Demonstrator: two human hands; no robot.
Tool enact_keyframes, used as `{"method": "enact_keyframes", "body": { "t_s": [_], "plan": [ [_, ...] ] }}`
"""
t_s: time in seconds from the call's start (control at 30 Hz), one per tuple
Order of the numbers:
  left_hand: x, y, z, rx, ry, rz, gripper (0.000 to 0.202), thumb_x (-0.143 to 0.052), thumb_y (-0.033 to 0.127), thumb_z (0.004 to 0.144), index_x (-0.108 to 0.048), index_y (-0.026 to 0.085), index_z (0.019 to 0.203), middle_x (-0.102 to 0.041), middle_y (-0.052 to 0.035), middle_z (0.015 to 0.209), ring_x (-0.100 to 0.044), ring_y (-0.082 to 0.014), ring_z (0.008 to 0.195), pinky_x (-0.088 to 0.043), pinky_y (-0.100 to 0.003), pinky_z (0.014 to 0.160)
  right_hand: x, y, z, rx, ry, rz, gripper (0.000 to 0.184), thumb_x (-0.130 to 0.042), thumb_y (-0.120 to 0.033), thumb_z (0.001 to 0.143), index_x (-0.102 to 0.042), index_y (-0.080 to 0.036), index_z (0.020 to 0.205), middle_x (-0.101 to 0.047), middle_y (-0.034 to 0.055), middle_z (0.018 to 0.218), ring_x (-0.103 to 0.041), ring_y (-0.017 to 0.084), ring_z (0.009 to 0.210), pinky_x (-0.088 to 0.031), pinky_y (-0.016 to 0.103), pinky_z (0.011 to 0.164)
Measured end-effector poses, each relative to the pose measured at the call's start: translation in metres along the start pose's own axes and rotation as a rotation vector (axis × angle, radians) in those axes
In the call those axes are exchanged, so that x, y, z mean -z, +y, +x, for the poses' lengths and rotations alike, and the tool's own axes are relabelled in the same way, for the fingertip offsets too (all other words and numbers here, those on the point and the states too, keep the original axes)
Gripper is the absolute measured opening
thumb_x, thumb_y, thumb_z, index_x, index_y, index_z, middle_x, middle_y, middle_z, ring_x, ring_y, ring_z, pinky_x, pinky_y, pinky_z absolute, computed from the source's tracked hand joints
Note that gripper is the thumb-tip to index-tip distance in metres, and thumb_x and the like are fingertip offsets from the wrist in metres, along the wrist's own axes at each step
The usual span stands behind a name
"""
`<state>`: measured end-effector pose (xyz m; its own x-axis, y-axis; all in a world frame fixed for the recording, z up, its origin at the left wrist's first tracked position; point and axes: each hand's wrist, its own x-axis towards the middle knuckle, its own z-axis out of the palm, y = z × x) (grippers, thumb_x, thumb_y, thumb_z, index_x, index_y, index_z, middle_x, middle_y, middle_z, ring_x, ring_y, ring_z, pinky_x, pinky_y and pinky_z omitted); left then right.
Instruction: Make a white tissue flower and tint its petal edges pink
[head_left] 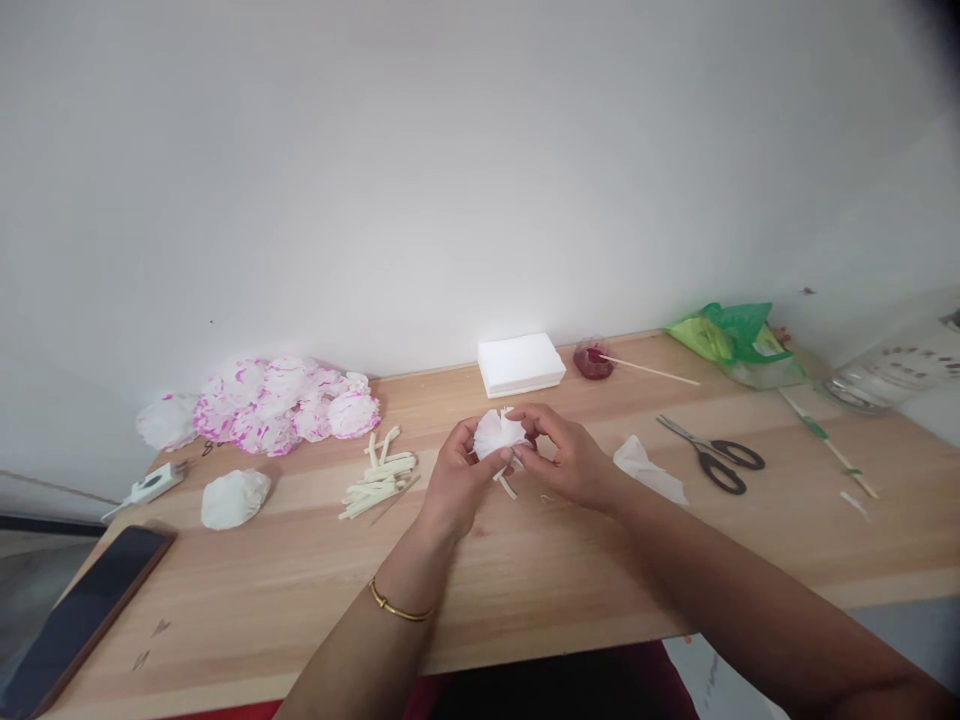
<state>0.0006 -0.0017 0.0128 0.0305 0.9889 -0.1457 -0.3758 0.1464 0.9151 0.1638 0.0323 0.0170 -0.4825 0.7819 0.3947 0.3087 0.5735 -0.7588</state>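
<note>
Above the middle of the wooden table [525,590], both my hands pinch a small white tissue-paper flower [497,432]. My left hand [459,478] grips it from below and the left, thumb against its base. My right hand [564,455] closes its fingertips on the flower's right side and top. A short pale stick [508,487] pokes out beneath the flower. A gold bangle [397,603] sits on my left wrist.
Cut pale sticks [377,478] lie to the left, beyond them pink-and-white paper flowers [281,405] and a white one [234,497]. A tissue stack [520,364], a red dye dish [594,360] with skewer, scissors [716,457], crumpled tissue [646,470], a green bag [731,338] and a phone [82,615] surround them.
</note>
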Motion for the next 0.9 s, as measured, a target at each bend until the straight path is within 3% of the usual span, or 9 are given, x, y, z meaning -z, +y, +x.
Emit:
{"method": "enact_keyframes", "body": {
  "t_s": [0.13,0.33,0.6,0.9],
  "plan": [
    [-0.0001,-0.0018,0.0005,-0.017,0.04,0.084,0.039,-0.076,0.021,0.066,-0.059,0.014,0.1,-0.067,-0.004,0.085,-0.06,-0.012,0.072,-0.05,-0.026,0.069,-0.0004,-0.0001,-0.0001,-0.018,-0.014,0.022,0.034,-0.052,-0.018,0.084,-0.047,-0.021,0.117,-0.052,-0.0013,0.08,-0.053,0.011,0.07,-0.045,0.023,0.066],
    [-0.0006,0.0001,-0.0001,-0.017,0.012,0.096,0.039,-0.073,0.017,0.066,-0.06,0.014,0.102,-0.068,-0.0049,0.088,-0.06,-0.0134,0.077,-0.048,-0.025,0.071,0.0008,-0.0008,-0.0003,-0.034,-0.014,-0.004,0.03,-0.05,-0.021,0.086,-0.048,-0.021,0.116,-0.057,0.0002,0.082,-0.056,0.013,0.074,-0.046,0.025,0.069],
    [-0.0017,-0.0001,-0.0007,0.043,-0.013,0.092,0.035,-0.075,0.019,0.062,-0.063,0.013,0.094,-0.066,-0.0031,0.079,-0.058,-0.0122,0.067,-0.048,-0.024,0.064,0.0014,0.0002,-0.0005,-0.033,0.027,-0.013,0.024,-0.049,-0.024,0.087,-0.047,-0.021,0.111,-0.055,-0.0012,0.074,-0.053,0.013,0.067,-0.045,0.026,0.065],
    [0.0013,-0.0047,0.002,0.017,0.026,0.028,0.027,-0.073,0.021,0.067,-0.062,0.013,0.091,-0.065,-0.0026,0.077,-0.056,-0.0097,0.065,-0.047,-0.023,0.063,-0.0011,0.0008,-0.0015,0.003,-0.012,-0.116,0.032,-0.053,-0.021,0.084,-0.049,-0.02,0.116,-0.058,0.0008,0.082,-0.056,0.013,0.071,-0.046,0.027,0.069]
  ]
}}
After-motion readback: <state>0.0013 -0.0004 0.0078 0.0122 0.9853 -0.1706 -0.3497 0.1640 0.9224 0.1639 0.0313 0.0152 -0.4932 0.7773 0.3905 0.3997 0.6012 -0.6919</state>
